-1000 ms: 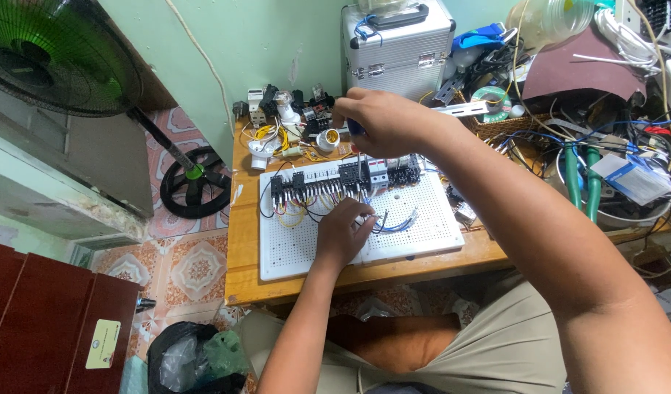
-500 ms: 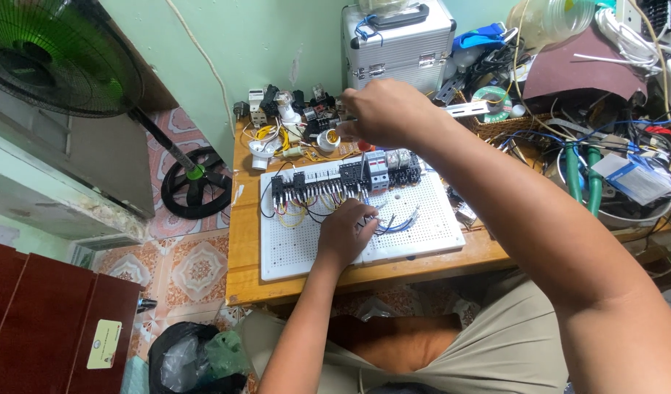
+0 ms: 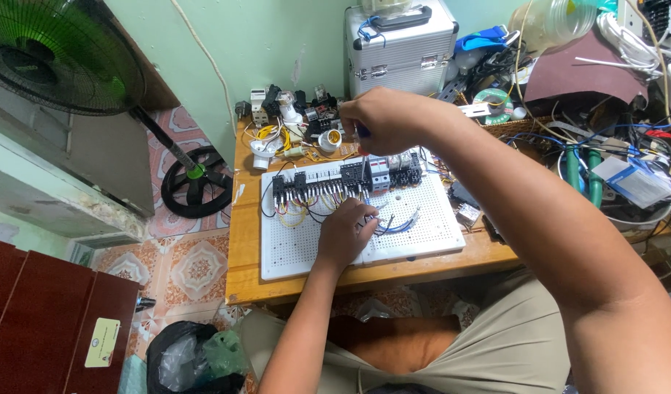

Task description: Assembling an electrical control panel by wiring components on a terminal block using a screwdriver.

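two hands, one pegboard, one fan

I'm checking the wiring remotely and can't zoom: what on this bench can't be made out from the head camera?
- Tool in the right hand: closed fist hides all but a blue bit.
- Wires under the left hand on the white perforated plastic board: covered by the fingers.
- Terminals on the row of black modules: too small.
- Right-side tangle of cables: cut by the frame edge.

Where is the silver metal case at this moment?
In the head view the silver metal case stands at the back of the wooden table, against the green wall, just behind the right hand and left of the tangled cables.
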